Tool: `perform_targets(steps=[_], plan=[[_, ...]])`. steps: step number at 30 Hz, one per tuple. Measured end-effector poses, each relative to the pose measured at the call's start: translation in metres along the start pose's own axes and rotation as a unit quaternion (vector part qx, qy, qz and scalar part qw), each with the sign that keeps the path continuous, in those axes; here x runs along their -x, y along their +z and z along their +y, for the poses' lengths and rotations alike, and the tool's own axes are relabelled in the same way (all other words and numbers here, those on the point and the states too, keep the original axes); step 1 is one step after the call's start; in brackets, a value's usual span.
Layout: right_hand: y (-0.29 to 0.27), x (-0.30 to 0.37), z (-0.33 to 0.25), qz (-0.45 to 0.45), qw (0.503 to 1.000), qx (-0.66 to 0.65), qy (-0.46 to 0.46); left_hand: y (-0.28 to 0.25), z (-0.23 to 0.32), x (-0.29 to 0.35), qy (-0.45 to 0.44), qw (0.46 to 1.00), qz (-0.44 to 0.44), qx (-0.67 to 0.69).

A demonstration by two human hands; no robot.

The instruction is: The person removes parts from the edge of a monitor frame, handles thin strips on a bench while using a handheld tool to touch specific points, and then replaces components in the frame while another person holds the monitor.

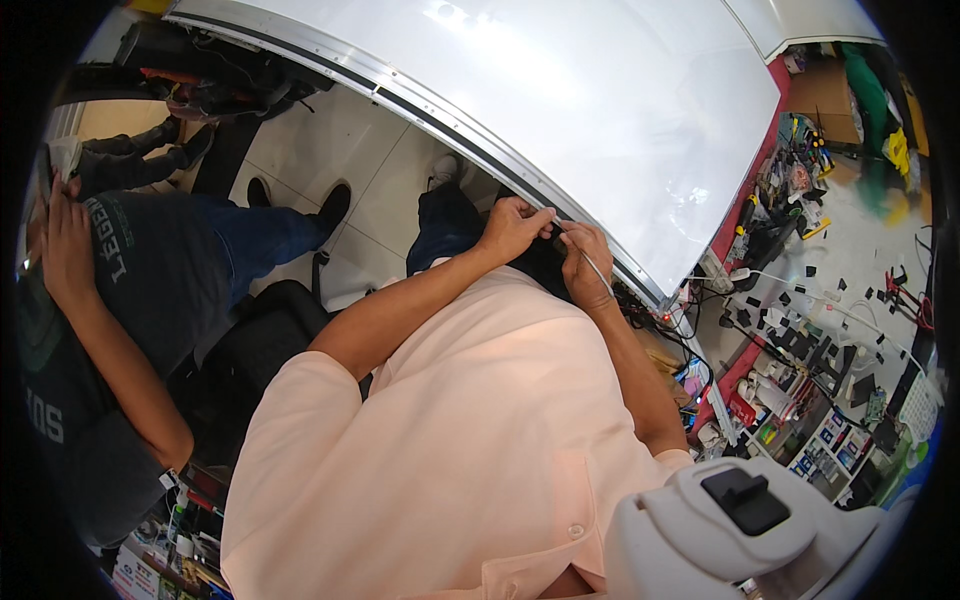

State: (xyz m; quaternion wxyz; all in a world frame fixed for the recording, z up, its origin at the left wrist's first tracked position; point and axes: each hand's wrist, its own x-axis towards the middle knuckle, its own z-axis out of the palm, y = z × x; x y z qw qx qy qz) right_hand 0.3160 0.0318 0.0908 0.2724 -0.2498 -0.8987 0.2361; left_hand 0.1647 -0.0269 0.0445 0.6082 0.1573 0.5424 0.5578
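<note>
A large white panel (580, 100) with a metal-framed edge (440, 125) lies before me. My left hand (512, 230) is at that edge, thumb and fingertips pinched together; what they hold is too small to make out. Close beside it on the right, my right hand (586, 262) is closed on a thin grey cable (599, 270). The cable passes over the back of the fingers and runs down toward the wrist. Its upper end lies between the two hands, near the left fingertips. A dark thing below the hands is partly hidden.
At the left, a person in a dark shirt (150, 270) stands close, an arm raised. A black chair (270, 340) is between us. On the right, a cluttered bench (850, 270) carries small black parts, tools and cables. Dark wires (690, 325) hang by the panel's corner. Tiled floor (340, 140) shows beyond.
</note>
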Motion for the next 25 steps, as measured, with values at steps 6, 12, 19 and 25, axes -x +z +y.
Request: perform_targets(steps=[6, 12, 19, 25], plan=[[0.0, 0.0, -0.004, 0.017, 0.994, -0.032, 0.102, 0.002, -0.004, -0.003, -0.001, 1.0, 0.002, -0.004], [0.002, 0.005, -0.01, 0.033, 0.971, -0.096, 0.218, -0.002, -0.007, -0.002, 0.007, 1.0, -0.001, -0.02], [-0.012, 0.016, -0.013, 0.164, 0.929, -0.144, 0.298, -0.007, -0.001, 0.002, -0.017, 1.0, -0.008, -0.02], [-0.151, 0.045, 0.078, 0.229, 0.859, 0.146, 0.433, 0.013, 0.013, 0.007, -0.127, 0.991, 0.0, 0.053]])
